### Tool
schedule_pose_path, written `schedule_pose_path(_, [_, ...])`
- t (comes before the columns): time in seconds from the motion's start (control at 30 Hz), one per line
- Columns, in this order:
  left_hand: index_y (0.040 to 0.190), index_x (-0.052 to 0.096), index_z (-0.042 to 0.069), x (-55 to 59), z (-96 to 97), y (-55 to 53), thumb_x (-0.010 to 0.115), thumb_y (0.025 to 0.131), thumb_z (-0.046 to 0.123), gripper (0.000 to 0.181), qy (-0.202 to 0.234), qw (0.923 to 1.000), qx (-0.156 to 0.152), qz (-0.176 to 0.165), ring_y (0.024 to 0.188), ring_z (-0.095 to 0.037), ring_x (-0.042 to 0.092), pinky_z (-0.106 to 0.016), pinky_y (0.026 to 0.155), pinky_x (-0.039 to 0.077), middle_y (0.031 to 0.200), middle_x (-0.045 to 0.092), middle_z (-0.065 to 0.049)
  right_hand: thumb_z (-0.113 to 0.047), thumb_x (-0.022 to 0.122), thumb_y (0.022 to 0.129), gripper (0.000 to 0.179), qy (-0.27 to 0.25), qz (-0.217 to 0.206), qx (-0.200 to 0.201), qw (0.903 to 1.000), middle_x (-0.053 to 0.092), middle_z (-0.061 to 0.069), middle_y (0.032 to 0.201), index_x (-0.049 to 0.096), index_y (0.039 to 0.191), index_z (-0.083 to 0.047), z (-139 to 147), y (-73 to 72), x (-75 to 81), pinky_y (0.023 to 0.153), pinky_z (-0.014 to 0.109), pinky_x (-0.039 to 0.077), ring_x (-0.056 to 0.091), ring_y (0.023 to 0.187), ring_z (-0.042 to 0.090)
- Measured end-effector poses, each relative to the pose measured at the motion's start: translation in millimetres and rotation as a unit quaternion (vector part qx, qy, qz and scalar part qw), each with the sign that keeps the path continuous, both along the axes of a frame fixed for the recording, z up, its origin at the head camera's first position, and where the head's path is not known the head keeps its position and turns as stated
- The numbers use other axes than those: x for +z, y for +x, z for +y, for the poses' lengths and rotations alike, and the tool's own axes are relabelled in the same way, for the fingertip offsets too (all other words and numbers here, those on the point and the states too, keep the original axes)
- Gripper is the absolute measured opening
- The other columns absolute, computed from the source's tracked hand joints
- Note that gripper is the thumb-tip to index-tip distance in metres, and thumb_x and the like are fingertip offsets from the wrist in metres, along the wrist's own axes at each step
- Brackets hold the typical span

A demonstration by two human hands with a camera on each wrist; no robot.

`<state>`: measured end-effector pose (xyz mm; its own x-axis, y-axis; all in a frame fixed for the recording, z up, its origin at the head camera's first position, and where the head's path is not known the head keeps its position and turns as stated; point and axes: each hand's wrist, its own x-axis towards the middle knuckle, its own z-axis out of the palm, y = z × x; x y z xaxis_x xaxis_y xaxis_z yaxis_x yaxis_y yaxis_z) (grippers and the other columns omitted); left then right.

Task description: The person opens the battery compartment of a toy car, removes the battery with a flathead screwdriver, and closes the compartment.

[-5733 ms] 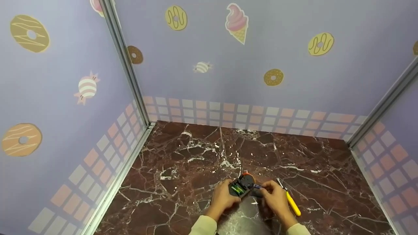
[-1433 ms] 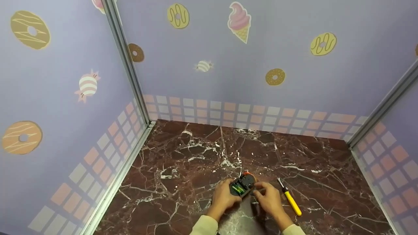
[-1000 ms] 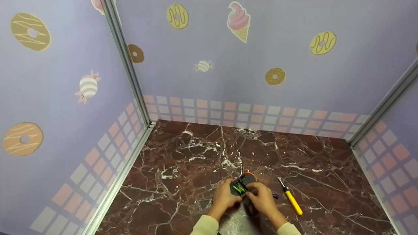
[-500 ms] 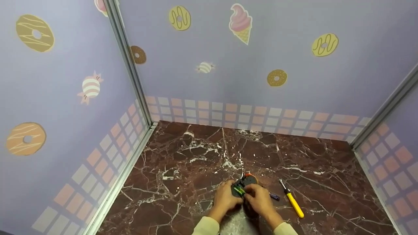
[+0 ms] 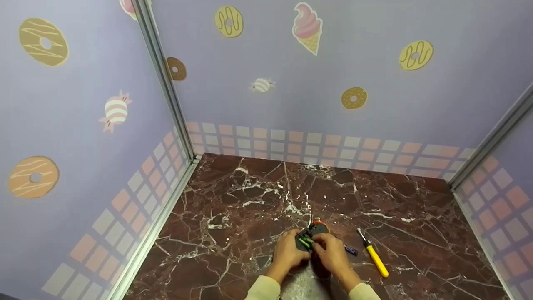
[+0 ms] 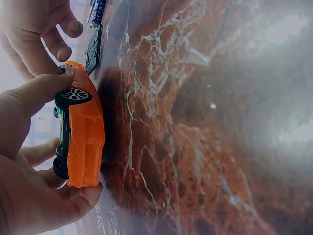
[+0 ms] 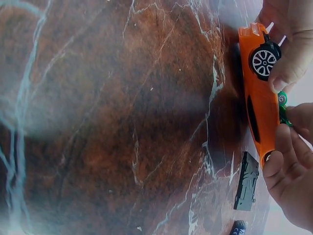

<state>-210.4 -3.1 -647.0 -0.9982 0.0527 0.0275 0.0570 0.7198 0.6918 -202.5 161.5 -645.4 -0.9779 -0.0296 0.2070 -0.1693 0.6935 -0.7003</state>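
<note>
An orange toy car [image 7: 261, 105] is turned over, its black underside [image 5: 320, 228] up and its battery compartment open. My left hand [image 5: 288, 250] grips the car by its sides, the thumb near a wheel [image 6: 74, 94]. My right hand [image 5: 332, 253] is at the compartment, thumb and fingertips pinching a green battery [image 5: 308, 240] that sits tilted there. Another green battery [image 5: 303, 244] lies beside it in the compartment. In the right wrist view, the end of a green battery [image 7: 282, 99] shows above the car's edge. My right fingers partly hide the compartment.
A dark blue battery [image 5: 351, 250] lies on the marbled table [image 5: 233, 266] just right of my right hand. Near it is a black battery cover [image 7: 247, 181]. Farther right rests a yellow-handled screwdriver [image 5: 377, 261]. Patterned walls [image 5: 291, 104] stand behind and at both sides.
My right hand earlier held the blue battery beside the car; that battery now lies on the table. The hand has moved left onto a green battery, which has tilted. My left hand keeps its grip.
</note>
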Motion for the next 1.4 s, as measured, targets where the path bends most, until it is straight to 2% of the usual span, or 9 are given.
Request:
schedule_pose_path(0.23, [0.127, 0.066, 0.015, -1.0, 1.7, 0.9, 0.093, 0.061, 0.026, 0.072, -0.004, 1.0, 0.003, 0.004, 0.106, -0.031, 0.062, -0.05, 0.088, 0.053, 0.115, 0.067, -0.007, -0.004, 0.077, 0.087, 0.012, -0.023, 0.033, -0.017, 0.999, 0.075, 0.002, 0.085, 0.078, 0.098, -0.009, 1, 2.1, 0.8, 0.069, 0.033, 0.055, 0.069, 0.073, 0.013])
schedule_pose_path(0.4, [0.127, 0.066, 0.015, -1.7, 1.5, 0.8, 0.095, 0.061, 0.026, 0.073, -0.002, 1.0, 0.002, 0.003, 0.104, -0.03, 0.062, -0.048, 0.087, 0.053, 0.112, 0.067, -0.007, -0.001, 0.074, 0.087, 0.014, -0.042, 0.038, -0.028, 0.998, 0.077, 0.005, 0.09, 0.078, 0.098, -0.009, 5, 3.4, 2.9, 0.066, 0.029, 0.054, 0.068, 0.073, 0.013])
schedule_pose_path(0.63, [0.129, 0.065, 0.014, -0.7, -0.4, 0.8, 0.095, 0.062, 0.026, 0.074, 0.0, 1.0, 0.001, 0.003, 0.101, -0.027, 0.061, -0.047, 0.084, 0.052, 0.111, 0.066, -0.006, -0.002, 0.072, 0.086, 0.017, -0.018, 0.063, -0.044, 0.9969, 0.074, 0.003, 0.091, 0.081, 0.093, -0.014, 11, 6.4, 5.3, 0.067, 0.03, 0.051, 0.058, 0.071, 0.011])
schedule_pose_path(0.73, [0.128, 0.065, 0.014, -0.9, -0.8, 1.1, 0.095, 0.062, 0.026, 0.073, 0.0, 1.0, 0.001, 0.008, 0.103, -0.029, 0.061, -0.048, 0.086, 0.052, 0.113, 0.066, -0.007, -0.003, 0.076, 0.083, 0.016, -0.018, 0.056, -0.045, 0.9973, 0.074, 0.005, 0.093, 0.08, 0.094, -0.013, 13, 7.8, 6.4, 0.066, 0.03, 0.05, 0.057, 0.071, 0.01])
schedule_pose_path(0.9, [0.128, 0.065, 0.014, -0.8, -0.5, 1.1, 0.096, 0.061, 0.025, 0.074, 0.007, 1.0, 0.002, 0.004, 0.103, -0.029, 0.062, -0.049, 0.087, 0.052, 0.112, 0.066, -0.007, -0.001, 0.081, 0.08, 0.018, -0.03, 0.03, -0.042, 0.9982, 0.076, 0.009, 0.1, 0.078, 0.095, -0.011, 16, 8.1, 6.9, 0.064, 0.027, 0.052, 0.064, 0.071, 0.01])
schedule_pose_path(1.13, [0.128, 0.065, 0.014, -1.0, 0.4, 0.3, 0.097, 0.061, 0.026, 0.075, 0.009, 0.9999, 0.005, 0.003, 0.101, -0.028, 0.061, -0.047, 0.085, 0.052, 0.111, 0.066, -0.006, -0.006, 0.079, 0.087, 0.01, -0.053, -0.002, -0.053, 0.9972, 0.077, 0.003, 0.084, 0.078, 0.096, -0.01, 23, 9.0, 8.0, 0.056, 0.024, 0.053, 0.07, 0.068, 0.009])
schedule_pose_path(1.23, [0.127, 0.065, 0.015, -1.1, 0.5, 0.4, 0.097, 0.061, 0.026, 0.075, 0.008, 0.9999, 0.006, 0.003, 0.102, -0.028, 0.062, -0.048, 0.086, 0.052, 0.112, 0.067, -0.006, -0.011, 0.08, 0.088, 0.01, -0.051, -0.013, -0.06, 0.9968, 0.077, 0.001, 0.084, 0.079, 0.097, -0.01, 27, 10.0, 8.3, 0.058, 0.025, 0.053, 0.069, 0.068, 0.01])
schedule_pose_path(1.4, [0.126, 0.065, 0.015, -1.1, 1.2, 0.6, 0.098, 0.06, 0.026, 0.074, 0.009, 0.9999, 0.006, 0.004, 0.102, -0.028, 0.062, -0.047, 0.086, 0.052, 0.111, 0.067, -0.006, -0.014, 0.081, 0.088, 0.01, -0.021, -0.004, -0.078, 0.9968, 0.078, -0.001, 0.088, 0.08, 0.098, -0.013, 36, 12.1, 6.6, 0.068, 0.031, 0.054, 0.071, 0.078, 0.012])
